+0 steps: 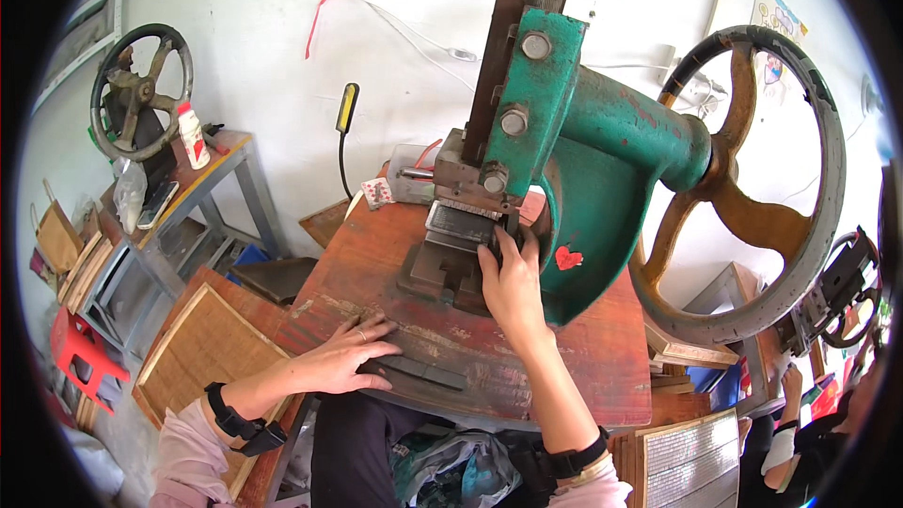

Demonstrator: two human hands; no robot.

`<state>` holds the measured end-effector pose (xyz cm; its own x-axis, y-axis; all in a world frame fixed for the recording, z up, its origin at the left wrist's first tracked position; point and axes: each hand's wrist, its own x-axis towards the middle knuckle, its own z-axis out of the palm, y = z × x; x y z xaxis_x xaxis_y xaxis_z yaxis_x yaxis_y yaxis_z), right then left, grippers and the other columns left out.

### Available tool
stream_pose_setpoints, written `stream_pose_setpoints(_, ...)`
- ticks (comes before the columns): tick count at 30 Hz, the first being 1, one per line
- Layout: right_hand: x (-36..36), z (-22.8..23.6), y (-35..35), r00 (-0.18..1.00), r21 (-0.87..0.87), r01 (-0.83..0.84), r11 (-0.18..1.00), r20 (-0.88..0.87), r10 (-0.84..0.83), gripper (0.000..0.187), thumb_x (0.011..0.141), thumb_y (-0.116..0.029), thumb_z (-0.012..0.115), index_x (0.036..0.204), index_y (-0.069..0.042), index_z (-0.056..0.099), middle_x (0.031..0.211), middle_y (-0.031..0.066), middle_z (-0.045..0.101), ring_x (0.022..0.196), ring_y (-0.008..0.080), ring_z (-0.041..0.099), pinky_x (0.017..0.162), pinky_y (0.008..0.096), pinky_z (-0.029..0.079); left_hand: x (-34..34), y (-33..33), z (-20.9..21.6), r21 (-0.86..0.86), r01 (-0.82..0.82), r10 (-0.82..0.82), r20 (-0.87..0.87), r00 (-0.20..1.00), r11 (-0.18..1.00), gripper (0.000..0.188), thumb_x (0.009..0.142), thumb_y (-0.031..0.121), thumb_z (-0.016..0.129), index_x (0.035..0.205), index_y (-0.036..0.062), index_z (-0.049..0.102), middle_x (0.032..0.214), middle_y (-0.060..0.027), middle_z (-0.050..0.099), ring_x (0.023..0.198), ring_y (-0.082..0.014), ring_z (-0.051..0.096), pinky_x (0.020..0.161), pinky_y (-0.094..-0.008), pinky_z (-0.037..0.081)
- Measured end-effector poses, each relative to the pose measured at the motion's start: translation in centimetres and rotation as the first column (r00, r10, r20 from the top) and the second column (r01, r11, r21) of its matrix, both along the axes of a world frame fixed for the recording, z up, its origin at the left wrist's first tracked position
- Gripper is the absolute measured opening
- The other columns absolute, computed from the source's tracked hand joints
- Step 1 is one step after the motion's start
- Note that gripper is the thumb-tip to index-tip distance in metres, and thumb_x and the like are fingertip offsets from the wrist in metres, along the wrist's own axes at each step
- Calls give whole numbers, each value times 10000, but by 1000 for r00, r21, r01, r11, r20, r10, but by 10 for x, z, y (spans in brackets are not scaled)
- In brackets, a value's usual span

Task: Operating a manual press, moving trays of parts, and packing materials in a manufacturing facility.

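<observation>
Dark flat strips (428, 373) lie on the reddish wooden counter (343, 268), near its front edge and just beside the left hand (343, 359); a dark rectangular plate (461, 223) sits on the metal base block (435, 270) under the ram block (461, 174) of the green hand press (607, 212). Left grip: open, palm down, thumb and fingers apart around the strips' left end; contact can't be told, nothing seen held. Right hand (513, 287): fingers bent at the plate's right end, fingertips partly hidden by the press; can't tell if that grip is closed on anything. Handling, judged by look only: strips seem thin, light and stiff, probably smooth, material unclear; lying flat, they'd be awkward to lift, so best slid or pinched by the long edges or an end, with thumb and fingertip. Plate looks rigid and likely a bit heavier, face textured; take it by the outer edges, from the front or side, fingers kept out from under the ram block. Base block looks solid, heavy metal, not something to lift casually. Fragility: can't tell; thin strips might chip or bend if levered up.
</observation>
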<state>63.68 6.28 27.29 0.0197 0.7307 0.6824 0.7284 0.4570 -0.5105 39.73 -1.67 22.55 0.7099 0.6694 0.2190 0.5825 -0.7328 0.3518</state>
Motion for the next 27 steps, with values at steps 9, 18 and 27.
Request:
stream_pose_setpoints(9,49,41,-94,985,-104,-75,992,146,90,356,753,-126,612,1058,29,512,1152,268,400,1053,408,430,870,411,391,24,72,62,154,-352,242,480,843,923,258,771,127,587,991,7,526,941,-136,467,833,-300,513,727,-353,425)
stream_pose_setpoints(18,81,144,-158,918,30,107,994,382,-110,306,720,-52,616,1016,-3,553,1133,183,484,1035,328,493,870,372,396,55,158,64,113,-506,409,452,793,855,428,704,310,662,983,5,554,988,-199,535,905,-343,504,796,-398,406)
stream_pose_setpoints(27,140,242,-123,432,778,317,542,390,-813,322,779,-101,571,1084,-20,513,1081,161,524,1020,312,510,860,401,407,75,162,45,306,-514,396,373,839,801,241,743,218,600,890,29,624,964,-172,565,947,-355,482,825,-407,378)
